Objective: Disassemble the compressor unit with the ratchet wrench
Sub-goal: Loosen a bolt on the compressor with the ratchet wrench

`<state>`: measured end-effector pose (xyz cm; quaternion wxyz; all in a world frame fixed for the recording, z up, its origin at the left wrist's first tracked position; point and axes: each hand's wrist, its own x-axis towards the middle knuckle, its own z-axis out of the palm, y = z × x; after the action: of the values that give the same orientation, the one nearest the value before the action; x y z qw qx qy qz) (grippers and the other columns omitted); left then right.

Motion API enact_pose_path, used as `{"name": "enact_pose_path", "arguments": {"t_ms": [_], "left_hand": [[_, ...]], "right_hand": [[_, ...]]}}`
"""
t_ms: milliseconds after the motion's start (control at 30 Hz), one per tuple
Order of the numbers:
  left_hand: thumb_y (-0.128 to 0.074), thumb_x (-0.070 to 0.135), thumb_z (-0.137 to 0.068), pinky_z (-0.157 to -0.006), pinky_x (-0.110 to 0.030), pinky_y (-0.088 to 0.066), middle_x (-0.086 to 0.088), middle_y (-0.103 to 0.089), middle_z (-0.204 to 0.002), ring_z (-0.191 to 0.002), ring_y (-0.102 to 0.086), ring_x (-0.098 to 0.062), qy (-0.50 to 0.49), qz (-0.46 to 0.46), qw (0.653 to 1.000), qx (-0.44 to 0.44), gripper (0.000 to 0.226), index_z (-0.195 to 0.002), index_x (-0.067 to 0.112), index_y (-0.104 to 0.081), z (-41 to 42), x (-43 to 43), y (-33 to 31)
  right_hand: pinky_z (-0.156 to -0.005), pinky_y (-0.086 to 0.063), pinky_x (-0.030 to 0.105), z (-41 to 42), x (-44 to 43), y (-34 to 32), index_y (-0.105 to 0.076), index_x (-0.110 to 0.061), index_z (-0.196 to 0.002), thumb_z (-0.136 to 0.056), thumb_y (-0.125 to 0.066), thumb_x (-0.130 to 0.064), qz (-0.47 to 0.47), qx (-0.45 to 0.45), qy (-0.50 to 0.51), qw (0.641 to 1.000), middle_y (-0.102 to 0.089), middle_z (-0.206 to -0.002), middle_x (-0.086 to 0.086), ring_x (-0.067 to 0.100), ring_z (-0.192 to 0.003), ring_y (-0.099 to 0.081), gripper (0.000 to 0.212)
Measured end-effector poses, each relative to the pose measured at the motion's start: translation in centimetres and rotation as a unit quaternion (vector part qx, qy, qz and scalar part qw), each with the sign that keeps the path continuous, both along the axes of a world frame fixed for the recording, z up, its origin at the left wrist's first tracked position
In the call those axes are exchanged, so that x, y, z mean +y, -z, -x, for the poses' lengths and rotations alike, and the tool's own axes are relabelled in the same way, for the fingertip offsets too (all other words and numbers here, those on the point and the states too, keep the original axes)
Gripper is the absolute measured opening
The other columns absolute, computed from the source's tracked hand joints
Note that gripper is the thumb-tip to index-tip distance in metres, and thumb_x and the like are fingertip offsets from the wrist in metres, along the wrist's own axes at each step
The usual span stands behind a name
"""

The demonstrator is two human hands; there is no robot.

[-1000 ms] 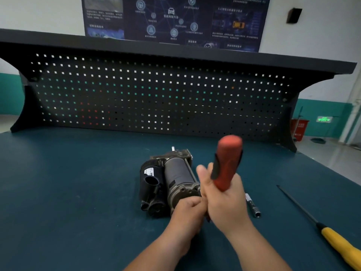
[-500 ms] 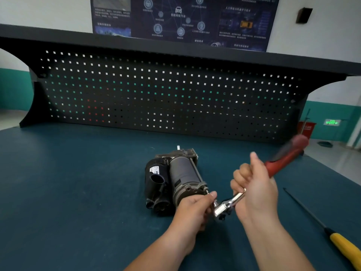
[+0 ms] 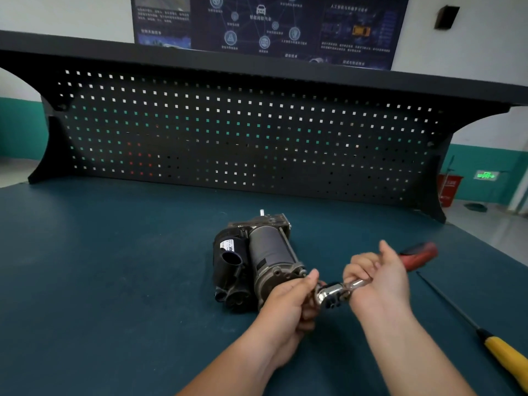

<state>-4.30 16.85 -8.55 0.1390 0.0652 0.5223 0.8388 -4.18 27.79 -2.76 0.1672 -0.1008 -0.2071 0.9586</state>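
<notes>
The compressor unit (image 3: 257, 258), a grey cylinder with black housing on its left, lies on the green bench top (image 3: 114, 267) at the centre. The ratchet wrench (image 3: 331, 292) has a chrome head at the unit's near end and a red handle (image 3: 420, 254) pointing right and away. My right hand (image 3: 377, 284) grips the wrench's shaft just behind the head. My left hand (image 3: 288, 304) curls around the head's left side, against the near end of the unit. The fastener under the head is hidden.
A yellow-handled screwdriver (image 3: 505, 358) with a long dark shaft lies on the bench at the right. A black pegboard back panel (image 3: 243, 132) with a shelf on top stands behind the unit. The bench's right edge runs diagonally at far right.
The wrench handle has swung from upright, down and to the right, and now lies lower toward the bench. My left hand has stayed at the wrench head.
</notes>
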Motion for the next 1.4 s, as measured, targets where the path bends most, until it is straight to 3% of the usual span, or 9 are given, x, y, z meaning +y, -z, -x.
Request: {"name": "enact_pose_path", "arguments": {"t_ms": [200,433,633,733,833,1033,1100,1300,1400], "left_hand": [[-0.058,0.032,-0.09,-0.036,-0.015,-0.016,0.011,-0.035,-0.042,-0.036,-0.024,-0.003,-0.011,0.089,0.995,0.046,0.05,-0.042,0.021,-0.055,0.2,-0.3,0.7],[-0.057,0.049,-0.051,-0.058,-0.025,-0.03,0.01,-0.047,-0.045,-0.052,-0.038,-0.009,-0.064,0.112,0.986,0.103,0.023,-0.053,0.029,-0.067,0.2,0.0,0.7],[-0.064,0.031,-0.073,-0.033,-0.011,-0.017,0.009,-0.037,-0.044,-0.033,-0.025,0.001,0.013,0.013,1.0,0.022,0.026,-0.051,0.017,-0.06,0.3,-0.3,0.6],[-0.063,0.031,-0.075,-0.032,-0.011,-0.016,0.009,-0.038,-0.045,-0.033,-0.026,0.0,0.009,-0.019,1.0,0.002,0.02,-0.062,0.016,-0.06,0.2,-0.1,0.6],[-0.062,0.03,-0.082,-0.034,-0.011,-0.015,0.011,-0.036,-0.045,-0.034,-0.024,-0.001,0.01,0.028,1.0,0.01,0.038,-0.047,0.018,-0.056,0.2,-0.4,0.9],[-0.058,0.004,-0.088,-0.037,-0.012,-0.036,0.013,-0.051,-0.041,-0.038,-0.048,-0.001,-0.059,0.142,0.984,0.086,0.029,-0.064,0.02,-0.053,-0.2,-0.5,1.6],[-0.05,-0.005,-0.092,-0.045,-0.011,-0.043,0.013,-0.062,-0.056,-0.054,-0.058,-0.004,-0.064,0.138,0.984,0.091,0.027,-0.079,0.017,-0.06,-0.1,-0.6,1.7],[-0.064,0.027,-0.077,-0.035,-0.013,-0.016,0.01,-0.038,-0.043,-0.035,-0.025,-0.002,-0.003,0.027,1.0,0.014,0.039,-0.041,0.019,-0.055,0.1,-0.2,0.8],[-0.063,0.034,-0.068,-0.036,-0.013,-0.012,0.01,-0.035,-0.045,-0.034,-0.024,0.0,0.013,-0.055,0.998,-0.028,0.033,-0.04,0.019,-0.054,0.0,-0.1,0.5]], "right_hand": [[-0.033,-0.017,0.015,-0.4,-1.3,0.0,-0.032,-0.023,-0.062,-0.095,-0.051,-0.016,-0.237,0.108,0.058,0.964,-0.024,-0.044,-0.012,0.003,-0.035,-0.02,0.038],[-0.046,-0.027,0.007,-2.7,-3.9,1.2,-0.05,-0.033,-0.049,-0.075,-0.063,-0.009,-0.677,0.285,0.013,0.679,-0.041,-0.043,-0.019,-0.005,-0.041,-0.035,0.038],[-0.031,-0.017,0.014,-0.5,-0.8,-0.1,-0.036,-0.024,-0.064,-0.093,-0.054,-0.023,-0.151,0.073,0.02,0.986,-0.026,-0.042,-0.011,0.001,-0.033,-0.021,0.034],[-0.029,-0.015,0.014,0.4,0.3,0.2,-0.028,-0.021,-0.065,-0.096,-0.049,-0.024,0.004,0.002,-0.001,1.0,-0.025,-0.042,-0.01,0.003,-0.029,-0.021,0.038],[-0.031,-0.018,0.015,0.2,-0.5,0.4,-0.03,-0.022,-0.065,-0.095,-0.05,-0.019,-0.156,0.071,0.03,0.985,-0.025,-0.044,-0.012,0.002,-0.033,-0.02,0.036],[-0.042,-0.033,0.022,-2.1,-3.1,1.8,-0.053,-0.018,-0.058,-0.069,-0.059,-0.019,-0.707,0.324,0.008,0.628,-0.044,-0.051,-0.005,0.002,-0.044,-0.038,0.013],[-0.045,-0.028,0.02,-2.3,-3.7,2.2,-0.046,-0.019,-0.062,-0.071,-0.055,-0.021,-0.748,0.337,0.013,0.572,-0.043,-0.055,-0.005,0.002,-0.047,-0.036,0.013],[-0.032,-0.022,0.015,-1.3,-1.7,0.0,-0.043,-0.024,-0.059,-0.089,-0.059,-0.025,-0.259,0.113,0.025,0.959,-0.03,-0.039,-0.01,0.002,-0.032,-0.025,0.033],[-0.028,-0.017,0.014,-0.1,0.1,-0.1,-0.029,-0.02,-0.063,-0.095,-0.049,-0.022,0.036,0.016,-0.015,0.999,-0.026,-0.04,-0.01,0.003,-0.028,-0.022,0.038]]}}
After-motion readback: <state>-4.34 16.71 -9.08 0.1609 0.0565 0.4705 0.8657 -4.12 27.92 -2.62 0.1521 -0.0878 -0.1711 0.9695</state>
